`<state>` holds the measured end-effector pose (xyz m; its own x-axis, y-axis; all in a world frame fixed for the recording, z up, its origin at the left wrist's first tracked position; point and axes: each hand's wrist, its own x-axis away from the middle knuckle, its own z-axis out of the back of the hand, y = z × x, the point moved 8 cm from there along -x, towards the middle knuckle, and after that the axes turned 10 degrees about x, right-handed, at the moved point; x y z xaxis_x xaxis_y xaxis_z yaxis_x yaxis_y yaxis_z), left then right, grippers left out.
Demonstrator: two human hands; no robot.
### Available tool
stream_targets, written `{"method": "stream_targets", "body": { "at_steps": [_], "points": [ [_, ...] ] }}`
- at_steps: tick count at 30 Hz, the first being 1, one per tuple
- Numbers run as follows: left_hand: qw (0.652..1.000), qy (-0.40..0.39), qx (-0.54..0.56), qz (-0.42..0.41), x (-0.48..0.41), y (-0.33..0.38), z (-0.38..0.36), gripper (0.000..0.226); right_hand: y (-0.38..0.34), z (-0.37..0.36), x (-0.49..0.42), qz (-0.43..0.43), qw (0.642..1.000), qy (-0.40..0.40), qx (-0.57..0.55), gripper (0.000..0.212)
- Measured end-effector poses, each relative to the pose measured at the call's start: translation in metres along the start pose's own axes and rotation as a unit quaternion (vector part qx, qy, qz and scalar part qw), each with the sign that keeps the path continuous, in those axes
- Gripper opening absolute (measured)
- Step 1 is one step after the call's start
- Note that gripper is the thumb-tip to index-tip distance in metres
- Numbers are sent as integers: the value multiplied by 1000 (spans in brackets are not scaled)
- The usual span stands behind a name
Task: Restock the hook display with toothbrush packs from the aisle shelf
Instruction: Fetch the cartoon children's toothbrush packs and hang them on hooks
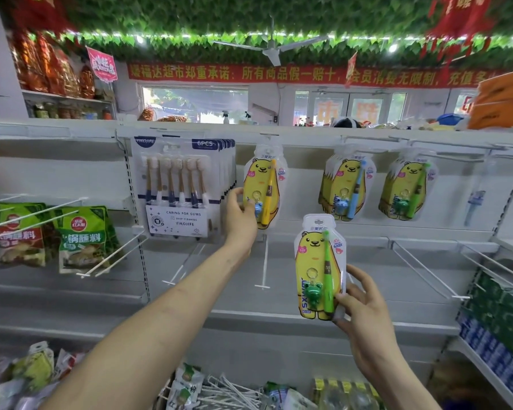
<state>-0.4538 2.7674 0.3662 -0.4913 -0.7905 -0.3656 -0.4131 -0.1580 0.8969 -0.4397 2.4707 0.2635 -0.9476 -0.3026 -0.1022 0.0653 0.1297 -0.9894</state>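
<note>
1. Now, the left hand [240, 210] is up at the far hook row, pinching the lower left edge of the hanging yellow-brush pack [262, 187].
2. Nearer, the right hand [365, 303] grips the green-brush pack [317, 267] by its lower right edge, upright, below the hooks.
3. Far right, the blue-brush pack [345, 187] and a hanging green pack [406, 187] dangle side by side.
4. Left of the yellow one hangs the six-brush pack [175, 184].
</note>
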Motion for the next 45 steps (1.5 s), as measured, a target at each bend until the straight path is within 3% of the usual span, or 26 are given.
{"method": "stream_targets", "body": {
  "at_steps": [6,13,19,21,23,26,30,33,40,45],
  "points": [
    [999,-5,-39,18,-32,-16,-19,21,3,0,-12,-9,1000,2,12,51],
    [999,-5,0,49,-31,-37,-35,18,-1,10,-16,-13,1000,4,8,52],
    [993,51,-38,96,6,-50,-22,39,-9,17,-9,-12,1000,12,3,50],
    [994,23,-33,104,33,-50,-25,25,-13,17,-6,-7,1000,18,4,50],
    [991,-56,5,125,68,-46,-39,13,-19,21,-2,0,1000,31,2,51],
    [968,-201,57,139,128,-29,-70,24,-30,36,3,18,998,64,-1,52],
    [945,-300,84,103,179,-11,-103,25,-47,71,2,46,994,96,-2,52],
    [946,-301,78,91,190,-7,-132,18,-57,102,-2,59,993,101,4,47],
    [953,-284,80,75,211,6,-224,14,-95,196,-43,111,985,115,63,11],
    [958,-268,83,58,234,13,-285,14,-117,258,-70,108,987,80,82,11]
  ]
}}
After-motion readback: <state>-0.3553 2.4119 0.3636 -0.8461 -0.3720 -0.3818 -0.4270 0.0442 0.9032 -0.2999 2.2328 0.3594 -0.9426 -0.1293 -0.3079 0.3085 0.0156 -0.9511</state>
